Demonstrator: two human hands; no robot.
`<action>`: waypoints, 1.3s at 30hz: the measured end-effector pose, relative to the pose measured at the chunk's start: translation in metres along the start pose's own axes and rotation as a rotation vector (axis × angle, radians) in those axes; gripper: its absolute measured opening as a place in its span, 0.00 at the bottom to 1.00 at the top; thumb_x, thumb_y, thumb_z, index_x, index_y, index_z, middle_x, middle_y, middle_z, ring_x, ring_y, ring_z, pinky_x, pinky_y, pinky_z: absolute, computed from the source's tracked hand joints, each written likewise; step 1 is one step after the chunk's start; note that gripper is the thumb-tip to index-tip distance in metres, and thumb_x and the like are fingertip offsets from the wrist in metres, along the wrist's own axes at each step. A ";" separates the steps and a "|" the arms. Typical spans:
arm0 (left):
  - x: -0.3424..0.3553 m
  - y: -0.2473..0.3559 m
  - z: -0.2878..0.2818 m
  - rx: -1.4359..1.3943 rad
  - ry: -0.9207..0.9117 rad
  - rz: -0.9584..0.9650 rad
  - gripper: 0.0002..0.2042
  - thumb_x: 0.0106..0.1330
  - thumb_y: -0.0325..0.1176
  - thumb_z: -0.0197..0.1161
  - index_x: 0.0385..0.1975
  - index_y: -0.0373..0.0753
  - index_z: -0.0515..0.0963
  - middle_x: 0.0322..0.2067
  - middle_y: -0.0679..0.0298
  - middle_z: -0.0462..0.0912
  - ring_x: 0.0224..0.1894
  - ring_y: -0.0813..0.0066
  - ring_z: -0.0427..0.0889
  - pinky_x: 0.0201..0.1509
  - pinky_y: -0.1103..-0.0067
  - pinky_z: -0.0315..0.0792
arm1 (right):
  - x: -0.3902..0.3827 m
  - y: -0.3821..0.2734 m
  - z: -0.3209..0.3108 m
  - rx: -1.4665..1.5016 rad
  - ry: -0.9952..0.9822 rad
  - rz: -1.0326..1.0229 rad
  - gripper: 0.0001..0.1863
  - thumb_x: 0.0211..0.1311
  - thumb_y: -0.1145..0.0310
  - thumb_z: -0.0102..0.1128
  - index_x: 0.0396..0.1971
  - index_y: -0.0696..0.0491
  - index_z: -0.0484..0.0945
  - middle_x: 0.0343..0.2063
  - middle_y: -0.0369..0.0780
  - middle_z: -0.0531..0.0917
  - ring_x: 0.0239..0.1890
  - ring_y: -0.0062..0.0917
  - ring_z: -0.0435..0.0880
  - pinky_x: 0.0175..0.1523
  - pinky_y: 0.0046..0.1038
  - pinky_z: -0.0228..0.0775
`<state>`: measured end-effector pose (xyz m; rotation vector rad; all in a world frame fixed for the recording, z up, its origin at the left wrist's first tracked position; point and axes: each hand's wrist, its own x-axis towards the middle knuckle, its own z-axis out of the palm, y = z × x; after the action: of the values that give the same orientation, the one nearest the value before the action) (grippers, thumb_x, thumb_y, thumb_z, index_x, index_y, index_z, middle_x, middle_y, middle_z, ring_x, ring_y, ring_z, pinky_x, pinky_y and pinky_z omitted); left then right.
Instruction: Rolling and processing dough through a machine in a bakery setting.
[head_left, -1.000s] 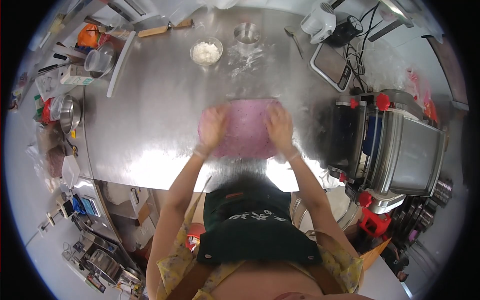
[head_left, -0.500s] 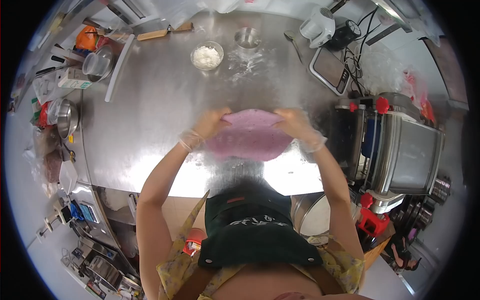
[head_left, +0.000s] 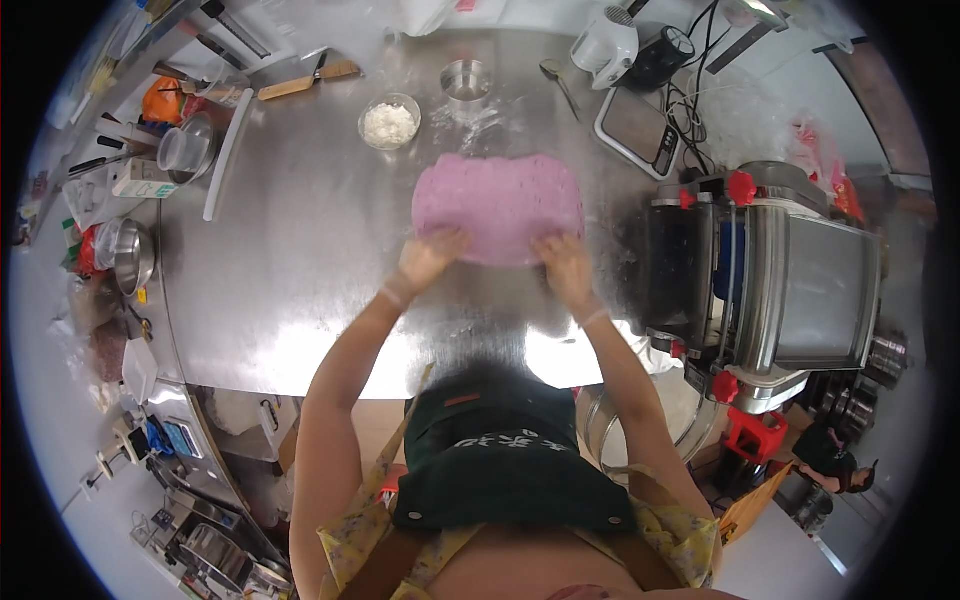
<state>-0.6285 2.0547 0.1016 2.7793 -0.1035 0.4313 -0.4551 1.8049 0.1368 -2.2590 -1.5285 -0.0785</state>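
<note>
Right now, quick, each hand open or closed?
Left hand: at the pink sheet, near edge; grip blurred, can't tell.
Right hand: same edge, farther right; grip unclear.

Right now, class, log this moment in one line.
left hand: at pink sheet's near edge; right hand: same edge; bowl: white powder

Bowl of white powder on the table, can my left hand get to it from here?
Probably yes: your left hand would have to leave the near edge of the pink dough, but the way past the dough's left side looks open, and the bowl stands beyond its far left corner.
</note>
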 end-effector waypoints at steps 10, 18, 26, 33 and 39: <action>-0.008 0.097 -0.007 -0.020 -0.277 -0.265 0.38 0.59 0.48 0.63 0.67 0.34 0.61 0.68 0.52 0.60 0.72 0.56 0.55 0.73 0.57 0.51 | -0.020 -0.081 0.023 -0.017 -0.190 0.083 0.30 0.62 0.57 0.58 0.62 0.55 0.69 0.65 0.42 0.67 0.68 0.39 0.62 0.71 0.45 0.50; -0.001 0.092 -0.003 -0.052 -0.245 -0.408 0.42 0.60 0.54 0.60 0.68 0.31 0.58 0.70 0.49 0.55 0.74 0.52 0.47 0.74 0.53 0.41 | -0.008 -0.065 0.038 -0.116 -0.282 0.208 0.38 0.63 0.49 0.54 0.68 0.56 0.60 0.71 0.47 0.57 0.73 0.47 0.49 0.74 0.52 0.37; 0.057 -0.035 -0.023 -0.294 0.134 -1.055 0.25 0.68 0.45 0.57 0.61 0.39 0.67 0.55 0.46 0.74 0.49 0.51 0.79 0.45 0.65 0.76 | -0.003 -0.046 0.029 0.016 -0.129 0.176 0.39 0.59 0.58 0.63 0.68 0.56 0.60 0.68 0.49 0.62 0.70 0.49 0.57 0.72 0.50 0.45; 0.090 -0.135 -0.010 -0.793 0.341 -1.230 0.22 0.70 0.41 0.51 0.60 0.35 0.69 0.49 0.45 0.78 0.50 0.45 0.78 0.55 0.63 0.72 | 0.128 -0.069 -0.009 0.347 0.078 0.312 0.19 0.55 0.78 0.64 0.49 0.57 0.76 0.42 0.47 0.81 0.42 0.43 0.82 0.45 0.38 0.75; 0.110 -0.089 0.003 -0.751 0.108 -0.923 0.25 0.67 0.39 0.53 0.64 0.38 0.67 0.51 0.47 0.78 0.56 0.49 0.75 0.58 0.65 0.70 | 0.199 -0.038 0.058 0.199 0.062 0.130 0.16 0.52 0.77 0.66 0.43 0.56 0.77 0.41 0.45 0.81 0.40 0.39 0.83 0.41 0.36 0.77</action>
<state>-0.5125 2.1357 0.1056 1.7927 0.8250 0.2155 -0.4211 2.0124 0.1486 -2.1700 -1.2935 0.0383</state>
